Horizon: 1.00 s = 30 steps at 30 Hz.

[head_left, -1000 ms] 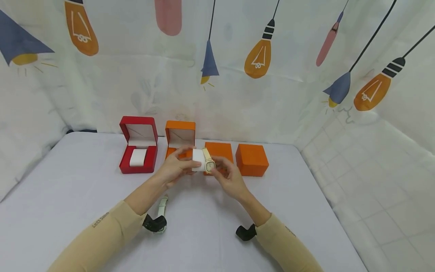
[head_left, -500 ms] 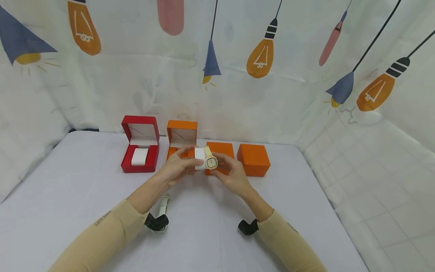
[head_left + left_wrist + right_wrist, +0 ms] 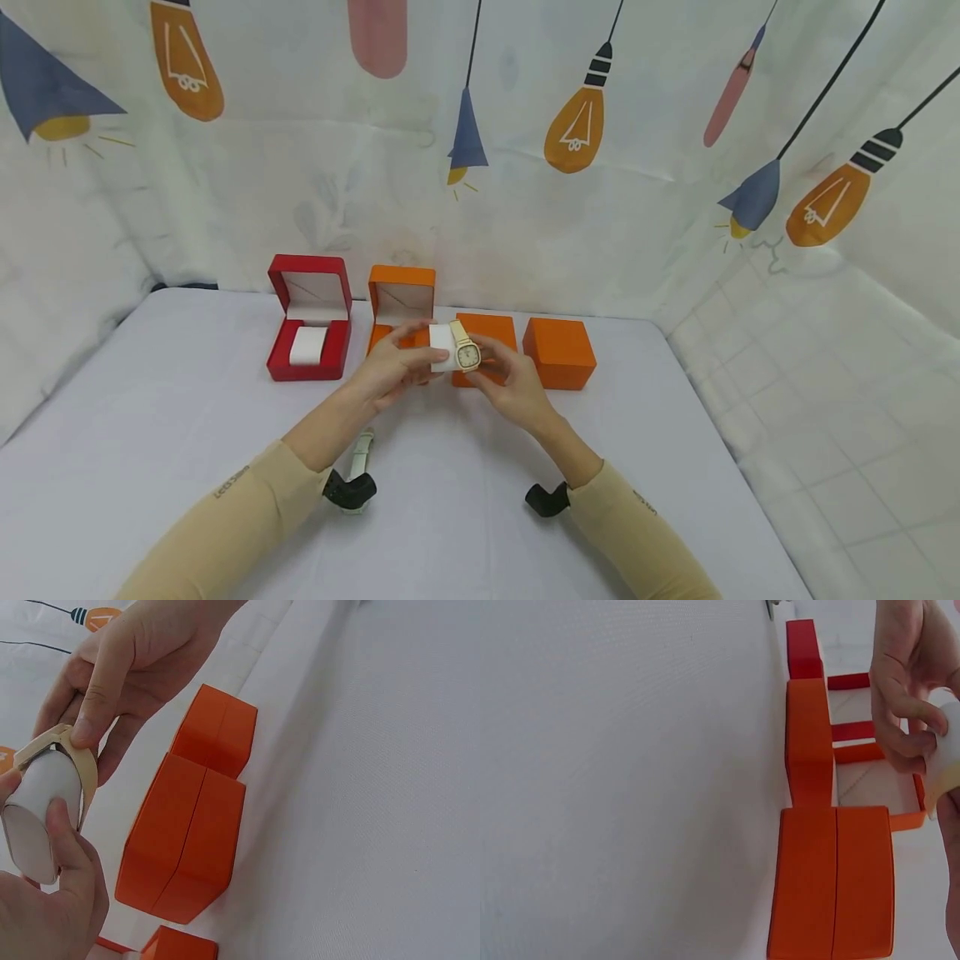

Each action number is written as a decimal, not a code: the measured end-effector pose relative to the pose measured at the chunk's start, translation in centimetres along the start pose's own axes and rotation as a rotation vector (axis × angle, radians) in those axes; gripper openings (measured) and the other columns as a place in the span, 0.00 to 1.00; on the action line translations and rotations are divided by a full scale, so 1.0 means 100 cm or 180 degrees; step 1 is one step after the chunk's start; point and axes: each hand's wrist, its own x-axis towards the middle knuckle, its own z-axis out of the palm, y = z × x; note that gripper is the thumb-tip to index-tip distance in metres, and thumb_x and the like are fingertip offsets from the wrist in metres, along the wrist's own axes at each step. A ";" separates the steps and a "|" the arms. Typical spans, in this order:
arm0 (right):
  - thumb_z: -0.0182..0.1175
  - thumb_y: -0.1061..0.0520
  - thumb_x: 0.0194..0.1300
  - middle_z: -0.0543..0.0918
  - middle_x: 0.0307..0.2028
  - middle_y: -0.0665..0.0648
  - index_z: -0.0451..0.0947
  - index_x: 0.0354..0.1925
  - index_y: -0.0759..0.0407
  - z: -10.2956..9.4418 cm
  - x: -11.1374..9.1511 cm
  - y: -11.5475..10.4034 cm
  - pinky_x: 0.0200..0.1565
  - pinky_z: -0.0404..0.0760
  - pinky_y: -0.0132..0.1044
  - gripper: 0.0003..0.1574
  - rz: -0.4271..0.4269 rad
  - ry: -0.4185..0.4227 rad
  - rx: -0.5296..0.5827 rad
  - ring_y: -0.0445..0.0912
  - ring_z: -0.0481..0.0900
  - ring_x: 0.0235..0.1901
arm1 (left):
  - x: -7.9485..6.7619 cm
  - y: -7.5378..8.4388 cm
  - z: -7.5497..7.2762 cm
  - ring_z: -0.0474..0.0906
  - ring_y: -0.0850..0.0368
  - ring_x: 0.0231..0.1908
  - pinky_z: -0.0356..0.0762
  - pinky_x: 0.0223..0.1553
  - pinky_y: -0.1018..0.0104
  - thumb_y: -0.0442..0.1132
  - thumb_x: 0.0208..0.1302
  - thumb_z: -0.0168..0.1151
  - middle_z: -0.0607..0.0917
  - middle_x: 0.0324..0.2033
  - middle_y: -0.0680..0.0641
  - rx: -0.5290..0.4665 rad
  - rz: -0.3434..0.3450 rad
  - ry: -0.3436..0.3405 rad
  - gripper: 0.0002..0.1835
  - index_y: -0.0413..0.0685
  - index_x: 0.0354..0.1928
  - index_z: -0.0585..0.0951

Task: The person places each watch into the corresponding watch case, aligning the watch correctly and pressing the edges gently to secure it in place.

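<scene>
My left hand [image 3: 393,364] holds a white watch cushion [image 3: 441,343] above the table, its thumb and fingers on either side. A watch [image 3: 468,357] with a cream strap and a gold-rimmed square face sits around the cushion's right end. My right hand [image 3: 513,383] pinches this watch from the right. In the left wrist view, the right thumb presses on the strap [image 3: 88,776], which curves over the cushion [image 3: 52,780]. The right wrist view catches only part of the cushion and strap at its edge. Behind the left hand stands an open orange box [image 3: 401,292], its inside partly hidden.
An open red box [image 3: 309,321] with a white cushion in it stands at the back left. Two shut orange boxes, a left one [image 3: 487,327] and a right one [image 3: 558,354], stand at the back right. A pale-strapped watch [image 3: 361,454] lies near my left forearm, partly covered by a black wrist mount [image 3: 351,492].
Both hands have lifted slightly with the cushion and watch, and the watch face tilts a little more toward the camera. Over the last half second almost nothing has moved.
</scene>
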 end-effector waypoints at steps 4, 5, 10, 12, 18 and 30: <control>0.67 0.75 0.63 0.86 0.43 0.63 0.75 0.63 0.71 0.000 -0.002 -0.022 0.54 0.84 0.45 0.30 0.0118 0.0072 0.0022 0.54 0.84 0.46 | 0.000 -0.002 0.002 0.76 0.45 0.53 0.84 0.48 0.64 0.35 0.67 0.70 0.67 0.68 0.38 -0.0015 0.0027 -0.0007 0.40 0.54 0.77 0.63; 0.67 0.75 0.63 0.86 0.44 0.65 0.74 0.62 0.73 0.000 -0.003 -0.028 0.54 0.84 0.45 0.30 0.0168 0.0090 0.0037 0.56 0.84 0.46 | 0.000 -0.002 0.002 0.76 0.45 0.53 0.84 0.49 0.64 0.35 0.67 0.70 0.67 0.68 0.38 -0.0018 0.0033 -0.0011 0.40 0.54 0.77 0.63; 0.64 0.76 0.65 0.83 0.54 0.68 0.73 0.63 0.75 0.000 -0.007 -0.026 0.54 0.83 0.45 0.29 0.0183 0.0151 0.0227 0.59 0.82 0.52 | 0.002 -0.004 0.005 0.77 0.45 0.54 0.84 0.51 0.62 0.33 0.66 0.71 0.71 0.65 0.37 -0.0044 0.0077 -0.0033 0.41 0.54 0.77 0.62; 0.63 0.77 0.65 0.81 0.56 0.69 0.73 0.63 0.75 0.000 -0.008 -0.025 0.54 0.83 0.45 0.28 0.0125 0.0172 0.0266 0.60 0.81 0.54 | 0.004 -0.004 0.007 0.78 0.45 0.54 0.84 0.51 0.62 0.33 0.66 0.71 0.72 0.64 0.37 -0.0060 0.0098 -0.0034 0.41 0.56 0.77 0.63; 0.64 0.76 0.64 0.79 0.57 0.69 0.72 0.64 0.74 -0.001 -0.010 -0.019 0.55 0.82 0.54 0.30 -0.0026 0.0166 0.0268 0.57 0.79 0.55 | 0.004 -0.003 0.008 0.82 0.47 0.49 0.84 0.50 0.61 0.32 0.65 0.71 0.74 0.64 0.35 -0.0048 0.0121 -0.0060 0.41 0.57 0.76 0.64; 0.65 0.76 0.63 0.66 0.68 0.70 0.62 0.71 0.73 -0.021 -0.006 -0.018 0.62 0.73 0.64 0.41 0.0063 -0.0351 0.0341 0.65 0.64 0.68 | -0.003 0.000 0.003 0.70 0.40 0.62 0.82 0.54 0.55 0.31 0.64 0.73 0.69 0.67 0.38 0.0332 0.0233 -0.0416 0.40 0.55 0.75 0.66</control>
